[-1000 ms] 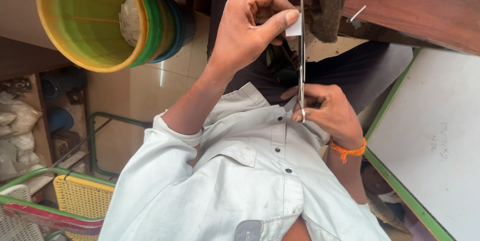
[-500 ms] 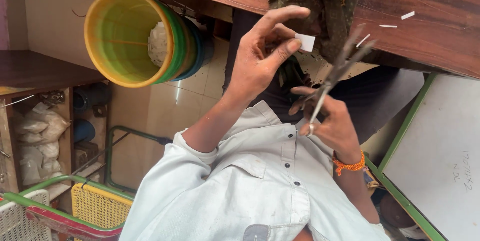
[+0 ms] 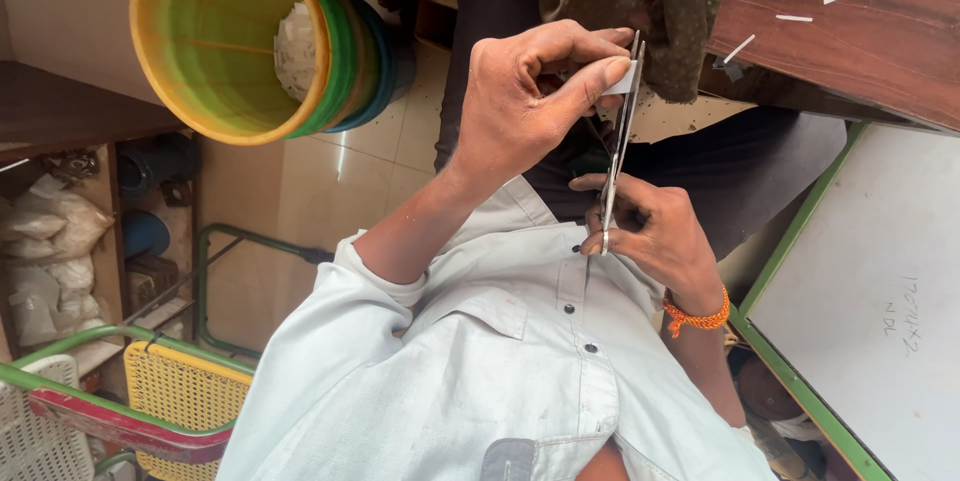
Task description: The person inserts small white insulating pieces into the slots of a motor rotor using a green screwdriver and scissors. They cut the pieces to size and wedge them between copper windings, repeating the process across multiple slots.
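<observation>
A single head-worn camera supplies the only view, looking steeply down the wearer's own chest from close range. The frame is turned over: the pale shirt (image 3: pixel 480 381) fills the lower half, while the floor tiles (image 3: pixel 300 191) and the brown wooden counter (image 3: pixel 860 51) run along the top. Both hands sit near the centre, the left hand (image 3: pixel 530 101) higher in the frame and the right hand (image 3: pixel 655 231) below it, near enough for finger detail to show. A yellow bucket (image 3: pixel 230 41) lies upper left, a white board (image 3: pixel 880 291) with a green edge at right. No second view overlaps this one.
</observation>
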Demonstrator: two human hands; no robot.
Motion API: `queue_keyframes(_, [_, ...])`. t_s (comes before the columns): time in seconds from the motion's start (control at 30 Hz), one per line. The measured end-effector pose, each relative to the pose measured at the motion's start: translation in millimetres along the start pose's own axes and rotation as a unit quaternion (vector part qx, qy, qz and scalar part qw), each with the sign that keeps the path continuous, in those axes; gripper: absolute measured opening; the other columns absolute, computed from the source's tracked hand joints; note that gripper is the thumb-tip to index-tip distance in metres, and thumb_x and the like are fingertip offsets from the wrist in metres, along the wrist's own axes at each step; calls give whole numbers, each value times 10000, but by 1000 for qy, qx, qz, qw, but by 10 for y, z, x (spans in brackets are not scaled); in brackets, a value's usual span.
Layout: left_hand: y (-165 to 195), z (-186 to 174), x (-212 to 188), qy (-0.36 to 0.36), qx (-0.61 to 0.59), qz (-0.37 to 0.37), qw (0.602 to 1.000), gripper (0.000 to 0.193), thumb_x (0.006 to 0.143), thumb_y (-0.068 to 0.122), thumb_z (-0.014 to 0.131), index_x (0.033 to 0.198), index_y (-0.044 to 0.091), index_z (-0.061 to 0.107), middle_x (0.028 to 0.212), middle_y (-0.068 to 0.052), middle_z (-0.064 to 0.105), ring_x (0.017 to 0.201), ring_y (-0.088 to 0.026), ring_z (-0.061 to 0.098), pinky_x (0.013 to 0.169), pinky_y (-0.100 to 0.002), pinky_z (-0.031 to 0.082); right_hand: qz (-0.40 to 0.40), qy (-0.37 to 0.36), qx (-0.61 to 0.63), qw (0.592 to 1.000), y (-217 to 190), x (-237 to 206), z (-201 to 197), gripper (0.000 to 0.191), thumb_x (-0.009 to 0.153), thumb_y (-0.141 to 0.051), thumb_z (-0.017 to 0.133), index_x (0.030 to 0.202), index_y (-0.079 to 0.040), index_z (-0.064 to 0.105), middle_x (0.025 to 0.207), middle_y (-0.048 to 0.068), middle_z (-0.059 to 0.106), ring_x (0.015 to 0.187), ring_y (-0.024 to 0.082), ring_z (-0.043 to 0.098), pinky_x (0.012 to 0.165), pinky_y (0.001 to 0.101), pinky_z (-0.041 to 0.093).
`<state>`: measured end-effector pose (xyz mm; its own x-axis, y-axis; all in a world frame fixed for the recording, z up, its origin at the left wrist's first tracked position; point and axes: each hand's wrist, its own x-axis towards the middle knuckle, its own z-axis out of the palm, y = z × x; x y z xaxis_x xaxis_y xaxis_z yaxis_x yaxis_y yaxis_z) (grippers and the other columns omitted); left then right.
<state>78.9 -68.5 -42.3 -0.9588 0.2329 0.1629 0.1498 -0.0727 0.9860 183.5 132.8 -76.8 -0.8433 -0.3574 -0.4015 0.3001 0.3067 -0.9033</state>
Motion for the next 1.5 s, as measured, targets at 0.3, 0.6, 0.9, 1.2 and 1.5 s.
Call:
queue_keyframes(0.3, [-122,-71,4,-21,-55,-69,996,162,1051,158,685,1105,18,746,967,-68,792,885,-97,789,694,-218,660,4,68,-88,994,-47,-164,-21,404,746,-195,863,1097,-22,763,754,50,777,680,115,757,626,249,587])
queue_keyframes(0.6, [-283,-151,-53,-72,-264,-149,950,257,1053,188,634,1277,80,571,1086,-84,776,1028,-164,786,563,-219,598,53,283,-321,902,-27,-705,-1244,228,993,-57,795,1183,17,694,924,99,746,834,151,698,766,292,548])
queue_keyframes(0.9, [-348,-153,-297,-121,-290,-195,929,183,1061,191,643,1164,40,654,989,-74,749,779,-143,778,506,-222,557,92,248,-406,875,-325,94,-1898,201,1009,-44,720,1165,44,629,1027,124,719,880,186,706,794,300,584])
queue_keyframes(1.2, [-155,6,-309,-96,-99,-119,983,96,1038,110,651,1046,15,641,889,-38,753,724,-93,743,540,-218,572,-220,133,-124,958,-705,213,-419,327,971,64,796,1256,52,635,1060,132,724,991,172,744,861,261,638])
queue_keyframes(1.5, [-136,52,-303,-60,-66,-62,994,103,1024,110,708,1057,12,706,893,-46,772,788,-88,756,622,-221,615,-220,233,-181,930,-614,277,-154,154,958,108,772,1028,27,661,1028,118,742,893,141,740,762,238,609])
